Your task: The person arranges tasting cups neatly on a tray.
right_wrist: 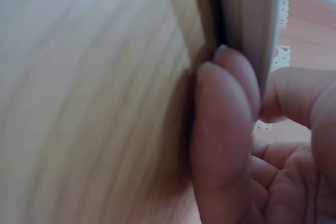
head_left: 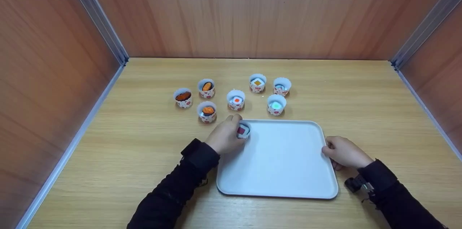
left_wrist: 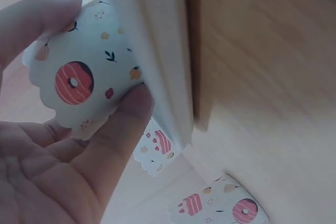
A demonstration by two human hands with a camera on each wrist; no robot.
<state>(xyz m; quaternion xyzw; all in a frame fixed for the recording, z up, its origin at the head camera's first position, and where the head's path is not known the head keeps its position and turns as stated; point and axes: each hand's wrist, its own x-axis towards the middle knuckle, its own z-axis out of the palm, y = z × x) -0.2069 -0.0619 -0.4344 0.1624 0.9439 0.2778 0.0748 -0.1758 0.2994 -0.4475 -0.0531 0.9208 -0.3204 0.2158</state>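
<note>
My left hand (head_left: 226, 136) grips a small paper cup (head_left: 243, 130) at the far left corner of a white rectangular tray (head_left: 281, 160). Inside this cup is a white piece with a dark red square on top. In the left wrist view the cup (left_wrist: 102, 45) shows a pink doughnut print and a scalloped rim, pinched between thumb and fingers against the tray's edge (left_wrist: 163, 51). My right hand (head_left: 344, 152) holds the tray's right edge. The right wrist view shows its fingers (right_wrist: 223, 124) under the tray rim (right_wrist: 257, 19) and the thumb over it.
Beyond the tray stand several similar cups. To the left, a cup (head_left: 183, 103) and its neighbours hold orange-topped dark pieces; a middle cup (head_left: 236, 105) and a right group with another cup (head_left: 276, 110) hold pale pieces. Wood-grain panels (head_left: 252, 12) enclose the table (head_left: 151, 113).
</note>
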